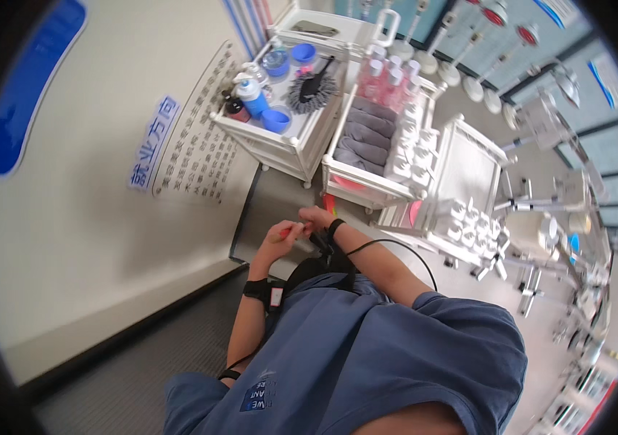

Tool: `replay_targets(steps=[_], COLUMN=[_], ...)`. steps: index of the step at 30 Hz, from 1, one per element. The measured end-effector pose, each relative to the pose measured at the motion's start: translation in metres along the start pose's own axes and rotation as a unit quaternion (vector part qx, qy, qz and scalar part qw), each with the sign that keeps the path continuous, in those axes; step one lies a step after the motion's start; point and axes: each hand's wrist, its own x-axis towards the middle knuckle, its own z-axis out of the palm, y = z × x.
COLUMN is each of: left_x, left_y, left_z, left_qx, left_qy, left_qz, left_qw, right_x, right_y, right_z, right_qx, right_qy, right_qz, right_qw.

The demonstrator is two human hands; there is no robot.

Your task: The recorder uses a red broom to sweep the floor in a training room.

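Both of my hands are close together in front of my waist. My left hand (283, 239) is curled around a small red object (285, 234), mostly hidden by the fingers. Its fingertips meet my right hand (317, 216), which is bent inward; whether it grips anything is unclear. A dark, slim item (319, 242) shows just below the right hand, too blurred to identify. Beyond the right hand is a red and yellow strip (330, 205), beside the trolley's lower part. Black bands circle both wrists, and a black cable (420, 254) loops by my right forearm.
A white trolley (293, 140) ahead bears blue bowls (276, 120), bottles and a grey duster (311, 92). Beside it, another trolley (379, 187) carries rolled grey towels (366, 136), pink bottles (390, 81) and white pump bottles (412, 157). A printed wall (97, 228) stands close on my left.
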Motion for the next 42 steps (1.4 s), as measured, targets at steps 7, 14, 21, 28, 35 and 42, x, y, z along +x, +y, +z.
replay_targets(steps=[7, 14, 21, 28, 35, 42], left_x=[-0.028, -0.052, -0.08, -0.107, -0.123, -0.13], left_y=[-0.03, -0.021, -0.017, -0.031, -0.052, -0.066], left_z=[-0.019, 0.013, 0.042, 0.057, 0.059, 0.058], left_qx=[-0.013, -0.116, -0.139, -0.175, -0.185, -0.199], left_qy=[0.16, 0.264, 0.356, 0.406, 0.422, 0.432], left_qz=[-0.076, -0.108, -0.192, -0.165, -0.162, -0.133], left_qw=[0.984, 0.951, 0.904, 0.882, 0.873, 0.87], right_x=[0.077, 0.144, 0.153, 0.145, 0.146, 0.148], right_y=[-0.096, -0.082, -0.06, -0.061, -0.059, -0.066], right_z=[-0.126, -0.162, -0.152, -0.118, -0.071, -0.061], right_qx=[-0.2, -0.343, -0.33, -0.308, -0.281, -0.293], right_qy=[0.341, 0.134, 0.114, 0.124, 0.101, 0.075], right_qz=[0.112, 0.109, 0.047, -0.021, -0.061, -0.058], right_qw=[0.912, 0.923, 0.936, 0.943, 0.952, 0.951])
